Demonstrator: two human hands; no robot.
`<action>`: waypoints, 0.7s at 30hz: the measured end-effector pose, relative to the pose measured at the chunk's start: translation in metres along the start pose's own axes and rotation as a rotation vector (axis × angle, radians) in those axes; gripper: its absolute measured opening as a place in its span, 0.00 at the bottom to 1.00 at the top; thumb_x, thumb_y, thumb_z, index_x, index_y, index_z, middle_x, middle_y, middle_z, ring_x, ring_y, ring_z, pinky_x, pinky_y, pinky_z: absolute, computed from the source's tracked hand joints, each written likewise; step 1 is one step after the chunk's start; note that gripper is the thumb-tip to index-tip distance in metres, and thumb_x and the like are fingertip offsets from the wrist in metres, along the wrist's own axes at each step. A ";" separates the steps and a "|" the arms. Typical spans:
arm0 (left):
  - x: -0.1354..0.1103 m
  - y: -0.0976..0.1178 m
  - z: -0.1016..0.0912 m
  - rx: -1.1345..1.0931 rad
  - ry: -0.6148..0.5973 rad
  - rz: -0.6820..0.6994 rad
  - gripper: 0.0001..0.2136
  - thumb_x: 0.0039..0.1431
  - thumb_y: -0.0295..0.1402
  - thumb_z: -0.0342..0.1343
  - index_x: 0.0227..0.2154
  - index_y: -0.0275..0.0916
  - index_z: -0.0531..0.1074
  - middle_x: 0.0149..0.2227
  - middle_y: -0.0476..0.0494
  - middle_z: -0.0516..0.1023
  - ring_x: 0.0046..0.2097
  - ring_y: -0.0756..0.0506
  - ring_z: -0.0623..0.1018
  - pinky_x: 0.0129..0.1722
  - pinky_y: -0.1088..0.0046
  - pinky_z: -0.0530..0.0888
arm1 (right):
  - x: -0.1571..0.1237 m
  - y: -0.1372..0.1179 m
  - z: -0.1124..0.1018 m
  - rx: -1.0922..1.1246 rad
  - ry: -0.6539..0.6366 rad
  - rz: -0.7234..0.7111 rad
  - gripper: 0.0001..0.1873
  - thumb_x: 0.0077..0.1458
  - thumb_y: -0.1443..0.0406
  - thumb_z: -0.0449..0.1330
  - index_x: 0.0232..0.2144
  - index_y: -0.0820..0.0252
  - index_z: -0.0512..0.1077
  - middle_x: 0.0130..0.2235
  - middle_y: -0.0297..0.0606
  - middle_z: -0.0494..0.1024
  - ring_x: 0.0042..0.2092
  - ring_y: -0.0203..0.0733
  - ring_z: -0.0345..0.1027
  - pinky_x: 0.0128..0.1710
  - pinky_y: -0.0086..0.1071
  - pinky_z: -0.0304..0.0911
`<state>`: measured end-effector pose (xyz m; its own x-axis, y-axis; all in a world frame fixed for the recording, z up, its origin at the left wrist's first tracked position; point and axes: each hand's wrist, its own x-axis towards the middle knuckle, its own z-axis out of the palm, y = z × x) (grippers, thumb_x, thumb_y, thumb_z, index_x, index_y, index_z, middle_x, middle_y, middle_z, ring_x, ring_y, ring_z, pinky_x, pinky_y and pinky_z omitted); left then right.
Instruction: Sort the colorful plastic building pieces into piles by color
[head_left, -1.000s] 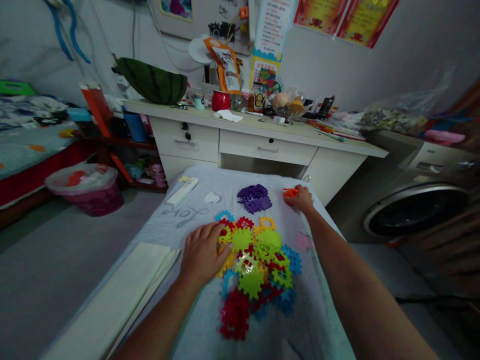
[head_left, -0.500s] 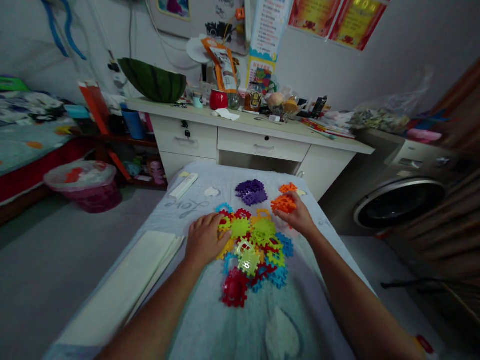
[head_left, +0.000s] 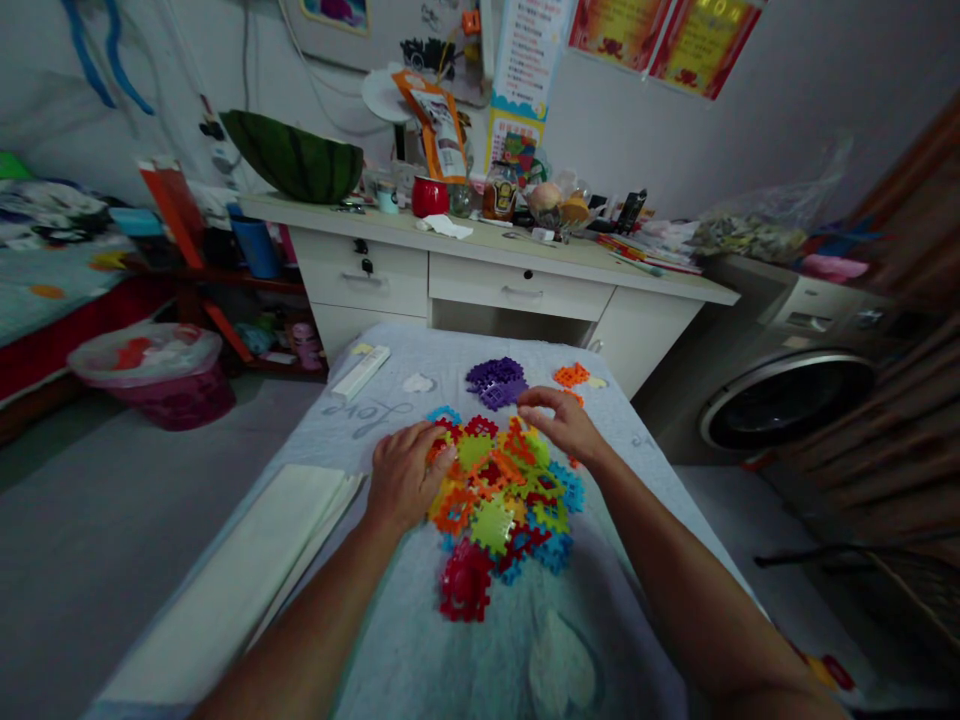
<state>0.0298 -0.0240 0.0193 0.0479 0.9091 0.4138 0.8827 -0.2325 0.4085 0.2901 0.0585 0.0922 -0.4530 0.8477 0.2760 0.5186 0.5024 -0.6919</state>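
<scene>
A loose pile of interlocking plastic building tiles (head_left: 491,530) in red, yellow, green, blue and orange lies on the cloth-covered table. My left hand (head_left: 406,472) rests against the pile's left side, fingers extended and thumb apart. Above the pile's upper right, my right hand (head_left: 564,425) is open, with thumb and fingers parted and no tile visible between them. Several orange tiles (head_left: 495,472) are scattered over the top of the pile. Beyond it sits a heap of purple tiles (head_left: 496,383). A few more orange tiles (head_left: 571,375) lie behind my right hand, which partly covers them.
On the left of the table are a folded white cloth (head_left: 232,570) and a white strip-shaped box (head_left: 361,373). A white cluttered desk (head_left: 517,290) stands at the far end, a washing machine (head_left: 787,400) to the right. A pink bin (head_left: 161,385) is on the floor.
My right hand has moved left from the orange heap to the pile and let go of the orange tiles, which now lie spread over it. My left hand stays at the pile's side.
</scene>
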 end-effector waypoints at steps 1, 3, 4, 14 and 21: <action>0.000 0.001 0.000 0.017 -0.015 -0.001 0.20 0.66 0.46 0.42 0.52 0.43 0.71 0.55 0.41 0.73 0.57 0.40 0.70 0.56 0.57 0.61 | 0.008 0.015 -0.006 -0.064 0.077 0.057 0.17 0.58 0.52 0.56 0.39 0.59 0.74 0.40 0.40 0.79 0.43 0.43 0.72 0.48 0.38 0.66; 0.000 0.002 0.000 0.053 -0.042 -0.007 0.21 0.64 0.48 0.46 0.52 0.44 0.70 0.56 0.41 0.73 0.56 0.39 0.70 0.56 0.56 0.61 | 0.025 0.048 -0.016 -0.273 0.235 0.245 0.16 0.56 0.55 0.58 0.40 0.61 0.74 0.44 0.44 0.78 0.47 0.47 0.71 0.51 0.41 0.63; 0.001 0.003 0.000 0.067 -0.052 -0.009 0.21 0.62 0.49 0.47 0.52 0.44 0.70 0.56 0.41 0.73 0.56 0.39 0.70 0.56 0.55 0.61 | 0.033 0.065 -0.021 -0.371 0.294 0.355 0.18 0.54 0.57 0.59 0.43 0.62 0.74 0.48 0.48 0.76 0.52 0.49 0.68 0.55 0.42 0.61; 0.001 0.003 0.002 0.082 -0.071 -0.017 0.22 0.60 0.50 0.50 0.53 0.45 0.70 0.57 0.41 0.71 0.57 0.38 0.69 0.57 0.54 0.61 | 0.075 0.149 -0.036 -0.562 0.275 0.879 0.49 0.42 0.41 0.62 0.63 0.51 0.57 0.65 0.55 0.52 0.66 0.69 0.44 0.60 0.59 0.43; 0.001 0.002 0.003 0.078 -0.053 -0.005 0.22 0.60 0.50 0.50 0.52 0.45 0.70 0.56 0.41 0.72 0.56 0.38 0.70 0.56 0.55 0.62 | 0.087 0.169 -0.036 -0.628 0.257 0.803 0.37 0.46 0.42 0.60 0.55 0.52 0.67 0.56 0.55 0.66 0.59 0.67 0.59 0.54 0.63 0.50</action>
<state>0.0329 -0.0225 0.0177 0.0664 0.9276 0.3677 0.9165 -0.2024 0.3450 0.3647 0.2229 0.0238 0.3198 0.9446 0.0733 0.9145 -0.2876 -0.2845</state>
